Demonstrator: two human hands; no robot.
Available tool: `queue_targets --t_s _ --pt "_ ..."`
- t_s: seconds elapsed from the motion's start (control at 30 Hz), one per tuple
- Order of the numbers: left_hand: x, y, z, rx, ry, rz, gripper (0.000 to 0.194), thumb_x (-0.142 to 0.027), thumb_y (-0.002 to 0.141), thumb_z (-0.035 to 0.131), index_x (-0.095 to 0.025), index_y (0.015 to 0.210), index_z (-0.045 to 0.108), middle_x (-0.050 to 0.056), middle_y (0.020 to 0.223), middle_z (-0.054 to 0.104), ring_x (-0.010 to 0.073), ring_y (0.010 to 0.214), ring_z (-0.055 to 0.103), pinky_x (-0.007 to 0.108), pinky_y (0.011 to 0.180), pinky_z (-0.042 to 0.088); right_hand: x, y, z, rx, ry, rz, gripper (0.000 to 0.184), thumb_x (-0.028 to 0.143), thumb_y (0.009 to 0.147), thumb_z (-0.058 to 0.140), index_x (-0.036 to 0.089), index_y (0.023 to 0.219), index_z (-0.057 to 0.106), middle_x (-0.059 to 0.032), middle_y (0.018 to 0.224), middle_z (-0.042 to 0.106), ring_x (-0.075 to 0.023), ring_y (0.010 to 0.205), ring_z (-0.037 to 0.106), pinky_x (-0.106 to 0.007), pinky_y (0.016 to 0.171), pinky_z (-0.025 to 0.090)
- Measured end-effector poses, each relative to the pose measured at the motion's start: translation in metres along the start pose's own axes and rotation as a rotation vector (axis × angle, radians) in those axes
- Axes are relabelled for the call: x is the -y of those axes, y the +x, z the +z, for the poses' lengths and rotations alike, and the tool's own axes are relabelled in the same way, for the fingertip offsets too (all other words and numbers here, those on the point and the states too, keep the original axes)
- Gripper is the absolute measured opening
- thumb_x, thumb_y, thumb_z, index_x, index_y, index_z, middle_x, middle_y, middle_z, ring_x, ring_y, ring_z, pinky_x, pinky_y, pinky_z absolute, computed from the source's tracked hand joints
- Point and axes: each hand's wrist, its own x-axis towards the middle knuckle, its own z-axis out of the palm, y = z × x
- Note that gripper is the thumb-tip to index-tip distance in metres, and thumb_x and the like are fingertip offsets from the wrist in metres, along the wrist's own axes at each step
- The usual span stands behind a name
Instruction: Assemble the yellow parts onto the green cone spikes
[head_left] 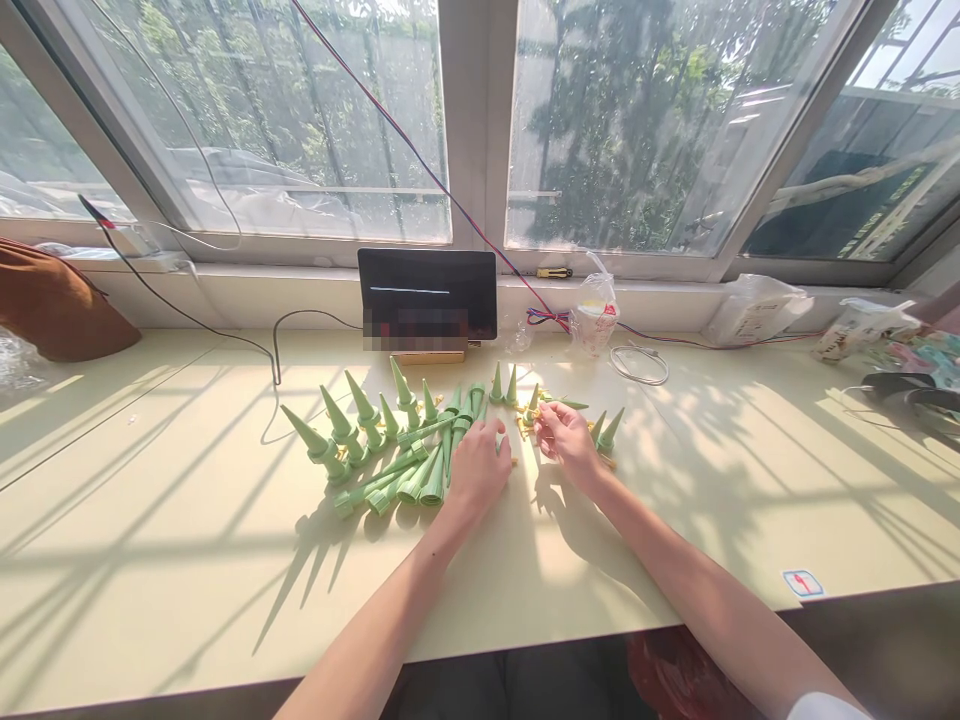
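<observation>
Many green plastic cones (390, 445) are spread over the pale yellow table (187, 540), some upright, some lying flat. My left hand (480, 465) rests knuckles up at the right edge of the lying cones, fingers curled; what it holds is hidden. My right hand (564, 437) is closed in a pinch beside small yellow pieces (525, 420), and seems to hold one of them. Two upright cones (607, 430) stand just right of that hand.
A dark tablet (427, 295) stands on a wooden holder against the window sill. A bagged cup (594, 315), a coiled white cable (639, 363), plastic bags (757, 310) and a brown bag (56, 305) lie along the back. Cables run across the sill.
</observation>
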Motion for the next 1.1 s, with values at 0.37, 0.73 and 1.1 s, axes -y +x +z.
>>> queue_targets --t_s 0.37,0.73,1.1 --pt "-0.0012 -0.0033 0.0028 0.121 0.091 -0.017 0.021 -0.025 0.092 0.045 -0.022 0.086 0.065 0.009 0.079 0.068 0.0248 0.074 0.065 0.028 0.056 0.033 -0.0007 -0.0009 0.0014 0.009 -0.035 -0.008 0.047 0.060 0.073 0.073 0.019 0.069 0.050 0.0044 0.057 0.053 -0.0059 0.036 0.041 -0.020 0.032 0.024" --pt "0.0009 -0.0036 0.0049 0.077 -0.026 0.057 0.018 -0.021 0.089 0.048 -0.021 0.081 0.064 0.007 0.078 0.065 0.0222 0.073 0.063 0.028 0.060 0.038 -0.0032 -0.0025 0.0011 0.019 -0.084 -0.055 0.045 0.059 0.077 0.071 0.019 0.072 0.052 0.0037 0.058 0.055 -0.0060 0.036 0.042 -0.020 0.032 0.026" --pt "0.0020 0.0050 -0.0008 -0.125 -0.353 0.012 0.025 -0.025 0.096 0.038 -0.021 0.101 0.062 0.002 0.075 0.064 0.0157 0.062 0.059 0.027 0.062 0.042 -0.0025 -0.0029 0.0030 0.058 -0.105 -0.084 0.041 0.056 0.080 0.069 0.019 0.073 0.053 0.0041 0.057 0.054 -0.0055 0.036 0.040 -0.019 0.032 0.026"
